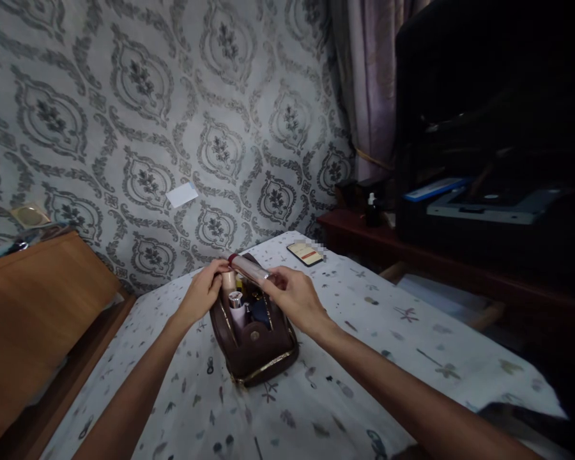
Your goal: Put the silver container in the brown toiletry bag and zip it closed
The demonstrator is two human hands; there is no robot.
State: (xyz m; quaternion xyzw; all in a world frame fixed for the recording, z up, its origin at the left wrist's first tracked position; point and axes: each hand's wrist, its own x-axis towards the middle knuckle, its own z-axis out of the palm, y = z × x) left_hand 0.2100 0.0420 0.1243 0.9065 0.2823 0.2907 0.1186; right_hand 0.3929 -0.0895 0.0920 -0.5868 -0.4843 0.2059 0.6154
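A dark brown cosmetic bag (256, 354) with gold zips stands unzipped on the patterned sheet. Held slantwise over its opening is a shiny silver tube with a dark red end (249, 267). My right hand (297, 297) grips the tube's silver end between thumb and fingers. My left hand (202, 291) is closed at the bag's upper left rim, its fingertips close to the tube's red end; whether they touch the tube I cannot tell. Inside the bag are a beige bottle (229, 281), a pale lilac tube with a silver top (238, 313) and a dark blue item (260, 313).
A phone with a lit screen (306, 253) lies on the white patterned sheet (364, 358) beyond the bag. Wooden furniture (43, 313) rises at left. At right stand a dark red shelf (345, 223), a small dark bottle (372, 212) and an open drawer (436, 294).
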